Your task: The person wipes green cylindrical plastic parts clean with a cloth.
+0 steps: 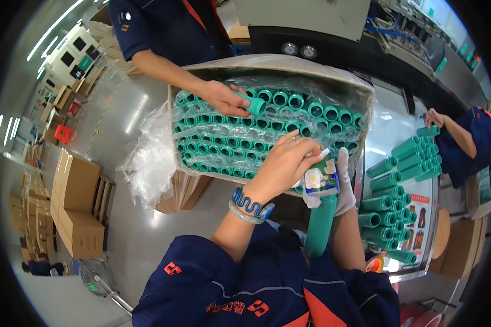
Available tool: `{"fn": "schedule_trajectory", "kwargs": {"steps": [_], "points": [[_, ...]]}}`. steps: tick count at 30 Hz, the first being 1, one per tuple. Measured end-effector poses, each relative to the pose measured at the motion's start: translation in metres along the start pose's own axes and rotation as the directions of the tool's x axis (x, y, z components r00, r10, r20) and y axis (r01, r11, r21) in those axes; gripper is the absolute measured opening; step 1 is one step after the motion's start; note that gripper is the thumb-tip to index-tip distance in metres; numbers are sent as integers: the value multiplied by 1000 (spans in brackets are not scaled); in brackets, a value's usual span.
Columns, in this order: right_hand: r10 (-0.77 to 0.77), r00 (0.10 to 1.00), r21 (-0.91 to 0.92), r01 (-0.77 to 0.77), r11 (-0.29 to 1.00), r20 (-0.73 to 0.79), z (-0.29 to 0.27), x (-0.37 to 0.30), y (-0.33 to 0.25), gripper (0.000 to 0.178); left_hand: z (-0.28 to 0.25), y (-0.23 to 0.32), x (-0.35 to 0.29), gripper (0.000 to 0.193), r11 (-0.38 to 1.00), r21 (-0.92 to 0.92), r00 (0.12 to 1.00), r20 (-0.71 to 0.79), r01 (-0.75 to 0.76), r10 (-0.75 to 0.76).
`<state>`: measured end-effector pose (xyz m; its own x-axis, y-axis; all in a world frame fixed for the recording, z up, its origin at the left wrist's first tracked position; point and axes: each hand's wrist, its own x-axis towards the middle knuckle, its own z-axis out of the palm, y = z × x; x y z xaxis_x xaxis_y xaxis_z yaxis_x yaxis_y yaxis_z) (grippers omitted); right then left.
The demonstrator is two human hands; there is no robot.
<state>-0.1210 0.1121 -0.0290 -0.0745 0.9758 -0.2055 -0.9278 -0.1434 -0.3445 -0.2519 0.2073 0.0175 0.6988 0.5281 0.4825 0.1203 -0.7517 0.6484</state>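
Note:
My left hand (pixel 289 164), bare with a blue wristband and a pale bangle at the wrist, has its fingers closed at the top edge of a flower-printed packet (pixel 314 181). My right hand (pixel 345 191) wears a white glove and is wrapped round this packet and a green plastic bottle (pixel 320 226), which hangs neck-up below it. Past my hands stands a large lined carton (pixel 175 133) with rows of green bottles, their open necks facing up. Across from me, a co-worker's hand (pixel 223 98) holds one green bottle (pixel 256 106) over the carton.
Clear plastic film (pixel 150 158) spills over the carton's left side. To the right, more green bottles (pixel 387 218) lie stacked on a table (pixel 423 191), where another person's hand (pixel 434 117) touches one. A machine with gauges (pixel 299 50) stands behind. Brown boxes (pixel 76 207) stand at left.

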Motion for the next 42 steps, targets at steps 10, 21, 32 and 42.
{"fn": "schedule_trajectory", "kwargs": {"steps": [10, 21, 32, 42], "points": [[36, 999, -409, -45, 911, -28, 20, 38, 38, 69, -70, -45, -6, 12, 991, -125, 998, -43, 42, -47], [185, 978, -573, -101, 813, 90, 80, 94, 86, 67, -159, -94, -25, 11, 920, -282, 950, -79, 271, -303], [149, 974, -413, -66, 908, 171, 134, 149, 128, 44, -197, -119, -2, 10, 988, 154, 963, -269, 9, 33], [-30, 965, -565, 177, 806, 259, 105, 178, 144, 64, -254, -198, 78, 14, 995, -68, 791, -604, 68, -95]]}}
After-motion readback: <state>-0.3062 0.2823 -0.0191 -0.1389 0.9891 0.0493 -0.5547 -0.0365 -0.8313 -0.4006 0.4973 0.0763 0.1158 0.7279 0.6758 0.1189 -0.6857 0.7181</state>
